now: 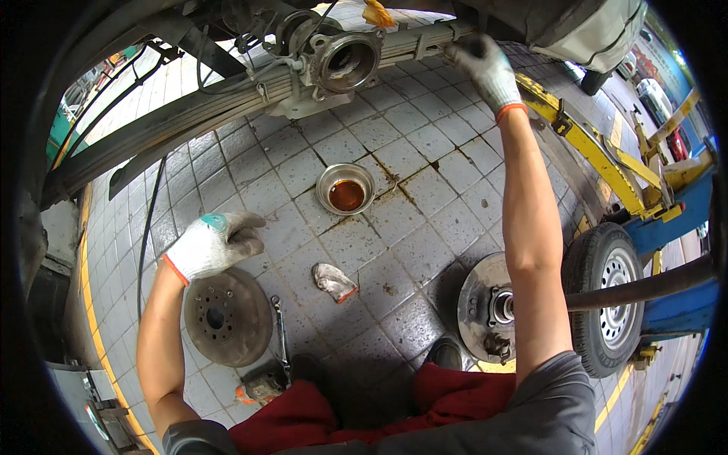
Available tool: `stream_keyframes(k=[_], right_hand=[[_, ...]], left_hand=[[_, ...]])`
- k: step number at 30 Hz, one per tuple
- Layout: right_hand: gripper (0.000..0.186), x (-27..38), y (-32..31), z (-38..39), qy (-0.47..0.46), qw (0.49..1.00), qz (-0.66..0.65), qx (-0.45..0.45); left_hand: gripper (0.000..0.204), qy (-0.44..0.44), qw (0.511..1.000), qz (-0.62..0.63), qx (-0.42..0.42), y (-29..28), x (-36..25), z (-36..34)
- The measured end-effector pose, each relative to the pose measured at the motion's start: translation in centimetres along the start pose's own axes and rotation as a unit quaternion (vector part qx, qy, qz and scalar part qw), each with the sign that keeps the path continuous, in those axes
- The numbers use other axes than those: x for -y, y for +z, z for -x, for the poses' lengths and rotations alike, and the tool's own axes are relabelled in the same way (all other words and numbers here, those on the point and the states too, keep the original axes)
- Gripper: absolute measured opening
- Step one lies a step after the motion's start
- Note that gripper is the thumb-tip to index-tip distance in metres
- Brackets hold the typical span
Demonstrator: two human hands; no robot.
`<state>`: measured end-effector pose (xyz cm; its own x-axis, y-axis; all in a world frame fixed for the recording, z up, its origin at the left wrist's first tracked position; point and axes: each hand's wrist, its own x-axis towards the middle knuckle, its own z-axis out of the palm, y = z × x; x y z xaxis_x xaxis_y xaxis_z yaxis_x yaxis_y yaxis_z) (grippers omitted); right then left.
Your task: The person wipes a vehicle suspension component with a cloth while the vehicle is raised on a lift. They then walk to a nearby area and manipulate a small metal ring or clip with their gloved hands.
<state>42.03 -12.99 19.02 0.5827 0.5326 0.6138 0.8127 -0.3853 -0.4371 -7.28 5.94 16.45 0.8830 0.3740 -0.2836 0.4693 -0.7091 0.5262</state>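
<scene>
My left hand (221, 241), in a white glove with grey fingertips, hangs loosely bent above a dark flanged disc (227, 318) and a wrench (280, 334), holding nothing visible. My right hand (482, 70), also gloved, reaches to the leaf spring (415, 48) at the upper right; its fingers are blurred, and I cannot tell whether they grip. Left of it, an open hub housing (345, 64) with bolt flanges sits on the axle. Below, a metal bowl (326, 187) of brown liquid rests on the tiles, and a soiled white glove (334, 282) lies nearer me.
At my right are a hub assembly with disc (478, 303), a wheel (617, 302), a dark bar (652, 282) and a yellow-and-blue lift arm (553, 114). An orange-and-dark tool (265, 383) lies by my feet. A black hose (152, 212) runs along the left; vehicle undercarriage spans the top.
</scene>
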Motion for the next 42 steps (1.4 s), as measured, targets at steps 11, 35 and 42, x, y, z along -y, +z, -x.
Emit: stream_keyframes(k=[11, 35, 42], right_hand=[[0.058, 10.9, -0.5, 0.5, -0.154, 0.983, -0.098, -0.007], [0.069, 15.8, -2.3, -3.2, -0.297, 0.944, 0.011, 0.143], [0.057, 13.3, -1.4, -1.7, -0.247, 0.963, -0.083, 0.070]], left_hand=[[0.050, -0.005, 1.000, 0.006, 0.030, 1.0, -1.3, -1.7], [0.050, -0.014, 0.998, 0.002, 0.059, 1.9, 0.7, -3.4], [0.051, -0.016, 0.998, -0.001, 0.061, 1.9, 1.6, -2.3]])
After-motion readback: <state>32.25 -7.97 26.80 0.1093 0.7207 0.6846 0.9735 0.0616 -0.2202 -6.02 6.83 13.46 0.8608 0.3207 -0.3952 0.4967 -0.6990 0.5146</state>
